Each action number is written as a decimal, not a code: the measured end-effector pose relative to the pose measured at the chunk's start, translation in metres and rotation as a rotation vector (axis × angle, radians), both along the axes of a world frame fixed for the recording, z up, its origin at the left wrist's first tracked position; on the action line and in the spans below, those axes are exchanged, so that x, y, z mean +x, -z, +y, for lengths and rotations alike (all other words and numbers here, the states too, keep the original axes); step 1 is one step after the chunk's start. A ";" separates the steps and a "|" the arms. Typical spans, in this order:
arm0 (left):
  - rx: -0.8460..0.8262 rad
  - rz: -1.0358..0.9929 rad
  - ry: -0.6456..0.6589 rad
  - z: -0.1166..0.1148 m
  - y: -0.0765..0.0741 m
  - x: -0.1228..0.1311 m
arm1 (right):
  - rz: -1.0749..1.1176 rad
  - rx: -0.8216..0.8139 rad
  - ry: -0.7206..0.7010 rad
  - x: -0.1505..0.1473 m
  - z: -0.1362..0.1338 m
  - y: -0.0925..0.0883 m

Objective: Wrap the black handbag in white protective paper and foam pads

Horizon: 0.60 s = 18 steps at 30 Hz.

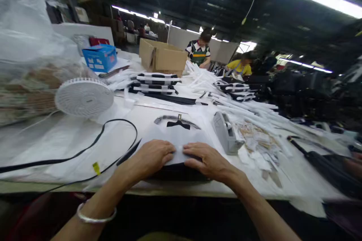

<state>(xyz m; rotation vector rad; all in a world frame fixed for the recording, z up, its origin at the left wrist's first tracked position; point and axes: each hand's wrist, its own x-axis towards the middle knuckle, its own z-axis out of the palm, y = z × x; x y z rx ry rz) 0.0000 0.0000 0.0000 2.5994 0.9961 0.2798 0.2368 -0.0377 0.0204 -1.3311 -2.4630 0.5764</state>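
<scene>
White sheet (177,139) hides most of the dark piece (178,176); plastic bag (25,26) cropped left.

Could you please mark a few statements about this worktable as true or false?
1. The left hand and right hand both rest on a white sheet covering a dark folded piece. True.
2. The grey plastic tape dispenser stands left of the left hand. False: it stands right of the right hand.
3. The round white grilled fan lies on the left of the table. True.
4. The silver bangle is on the right wrist. False: it is on the left wrist.
</scene>
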 end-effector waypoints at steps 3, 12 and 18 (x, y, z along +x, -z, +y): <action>0.004 0.006 0.052 0.001 -0.001 0.002 | 0.037 -0.011 0.025 0.002 -0.003 0.003; 0.071 -0.357 -0.041 -0.025 -0.049 0.005 | 0.174 0.093 0.144 0.002 -0.011 0.012; -0.192 -0.287 0.097 -0.051 -0.033 -0.003 | 0.395 -0.042 0.493 0.001 -0.001 0.011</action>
